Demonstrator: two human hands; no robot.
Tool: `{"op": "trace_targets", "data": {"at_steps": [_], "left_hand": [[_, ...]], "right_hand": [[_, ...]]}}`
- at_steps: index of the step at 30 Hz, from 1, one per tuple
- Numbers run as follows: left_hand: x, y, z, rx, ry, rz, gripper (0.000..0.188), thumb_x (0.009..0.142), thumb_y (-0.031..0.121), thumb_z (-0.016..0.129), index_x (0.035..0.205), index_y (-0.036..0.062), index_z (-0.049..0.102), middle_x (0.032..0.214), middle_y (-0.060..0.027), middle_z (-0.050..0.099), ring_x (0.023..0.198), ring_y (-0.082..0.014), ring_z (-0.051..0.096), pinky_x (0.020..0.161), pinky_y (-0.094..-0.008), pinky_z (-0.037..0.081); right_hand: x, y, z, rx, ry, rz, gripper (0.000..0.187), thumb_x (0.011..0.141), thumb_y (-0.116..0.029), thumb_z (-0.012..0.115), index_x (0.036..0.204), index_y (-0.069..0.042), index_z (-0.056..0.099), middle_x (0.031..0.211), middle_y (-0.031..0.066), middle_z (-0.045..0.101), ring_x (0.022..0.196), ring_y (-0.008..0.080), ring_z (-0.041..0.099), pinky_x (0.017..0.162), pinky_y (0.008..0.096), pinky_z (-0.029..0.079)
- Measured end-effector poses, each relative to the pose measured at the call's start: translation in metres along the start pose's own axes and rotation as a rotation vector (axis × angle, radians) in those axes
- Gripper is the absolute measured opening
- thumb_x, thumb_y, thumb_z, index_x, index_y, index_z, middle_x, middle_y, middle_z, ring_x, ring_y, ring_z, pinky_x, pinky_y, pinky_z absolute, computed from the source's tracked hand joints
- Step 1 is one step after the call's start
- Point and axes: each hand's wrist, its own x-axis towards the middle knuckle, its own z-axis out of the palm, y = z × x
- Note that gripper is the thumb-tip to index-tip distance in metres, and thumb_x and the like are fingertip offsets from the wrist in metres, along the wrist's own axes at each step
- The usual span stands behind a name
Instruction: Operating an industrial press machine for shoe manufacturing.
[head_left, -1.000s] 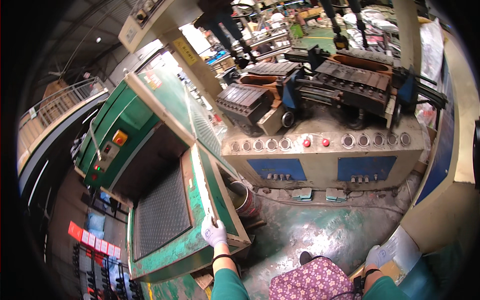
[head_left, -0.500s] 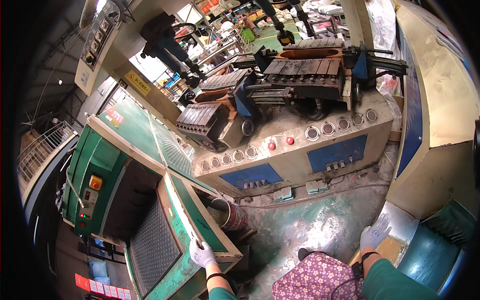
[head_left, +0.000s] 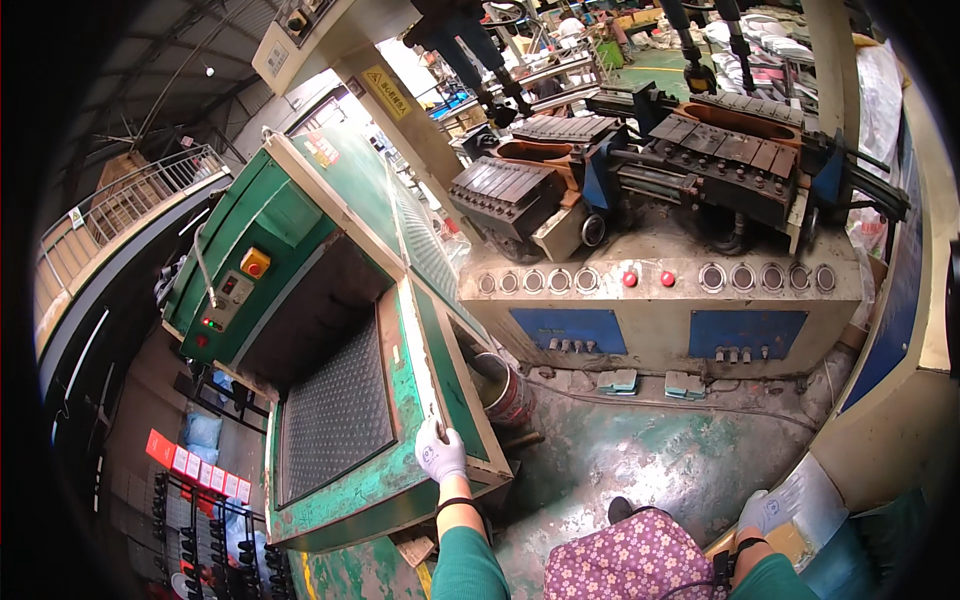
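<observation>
My left hand (head_left: 441, 455), in a white glove, rests at the cream-coloured edge (head_left: 424, 385) of a green machine (head_left: 300, 215). Its fingers curl over that edge. Inside the machine's opening lies a dark studded mat (head_left: 340, 425). My right hand (head_left: 768, 510), also gloved in white, has its fingers stretched out beside a pale metal surface (head_left: 818, 508) at the lower right. A piece of brown cardboard (head_left: 785, 545) lies just below that hand. I see nothing held in the right hand.
Ahead stands a large press (head_left: 650, 320) with clamping blocks, round gauges and red buttons. Two pale green pedals (head_left: 617, 381) lie on the floor before it. A bucket (head_left: 508, 390) stands beside the green machine. Red and white boxes (head_left: 200, 468) line a rack at lower left.
The whole view has swung to the left, so the machines appear further right. My right hand has gone from raised fingers to a lower, flatter pose. My left hand stays on the machine's edge.
</observation>
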Motion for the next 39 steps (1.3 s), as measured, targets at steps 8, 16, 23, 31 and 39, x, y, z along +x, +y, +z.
{"op": "trace_targets", "data": {"at_steps": [8, 16, 23, 31, 39], "left_hand": [[-0.003, -0.005, 0.005, 0.005, 0.003, -0.008, 0.038, 0.079, 0.019, 0.070, 0.115, 0.0062, 0.071, 0.116, -0.0155, 0.071, 0.112, -0.0348, 0.066, 0.102, -0.0443, 0.050], [0.001, -0.007, 0.007, 0.020, -0.071, -0.033, 0.037, 0.080, 0.017, 0.070, 0.116, 0.0060, 0.071, 0.121, -0.0160, 0.070, 0.115, -0.0349, 0.064, 0.104, -0.0443, 0.049], [-0.001, -0.008, 0.008, 0.010, -0.063, -0.021, 0.036, 0.083, 0.018, 0.070, 0.117, 0.0051, 0.071, 0.122, -0.0154, 0.069, 0.116, -0.0336, 0.064, 0.105, -0.0434, 0.048], [-0.001, -0.011, 0.007, 0.034, -0.075, -0.035, 0.037, 0.083, 0.019, 0.070, 0.117, 0.0051, 0.071, 0.123, -0.0156, 0.069, 0.117, -0.0339, 0.064, 0.106, -0.0435, 0.048], [0.000, -0.012, 0.008, 0.009, -0.083, -0.028, 0.036, 0.083, 0.018, 0.069, 0.117, 0.0051, 0.071, 0.123, -0.0152, 0.070, 0.117, -0.0338, 0.064, 0.106, -0.0437, 0.047]], "right_hand": [[0.000, -0.002, -0.010, -0.020, -0.095, 0.028, 0.085, 0.091, -0.027, 0.059, 0.166, -0.009, 0.021, 0.173, 0.0071, 0.020, 0.158, 0.0243, 0.024, 0.126, 0.0469, 0.021], [-0.003, -0.004, -0.024, 0.036, -0.086, -0.001, 0.084, 0.092, -0.025, 0.058, 0.165, -0.009, 0.022, 0.174, 0.0087, 0.018, 0.160, 0.0240, 0.016, 0.128, 0.0473, 0.015], [-0.003, -0.002, -0.024, 0.021, -0.104, -0.011, 0.084, 0.093, -0.026, 0.056, 0.166, -0.007, 0.018, 0.174, 0.0092, 0.016, 0.161, 0.0250, 0.014, 0.128, 0.0481, 0.015], [-0.005, -0.006, -0.029, 0.021, -0.120, -0.014, 0.085, 0.093, -0.026, 0.056, 0.166, -0.007, 0.018, 0.174, 0.0101, 0.016, 0.161, 0.0260, 0.014, 0.128, 0.0491, 0.015], [-0.006, -0.005, -0.030, 0.079, -0.095, -0.012, 0.085, 0.091, -0.023, 0.060, 0.165, -0.006, 0.022, 0.173, 0.0112, 0.020, 0.160, 0.0274, 0.016, 0.128, 0.0503, 0.016]]}}
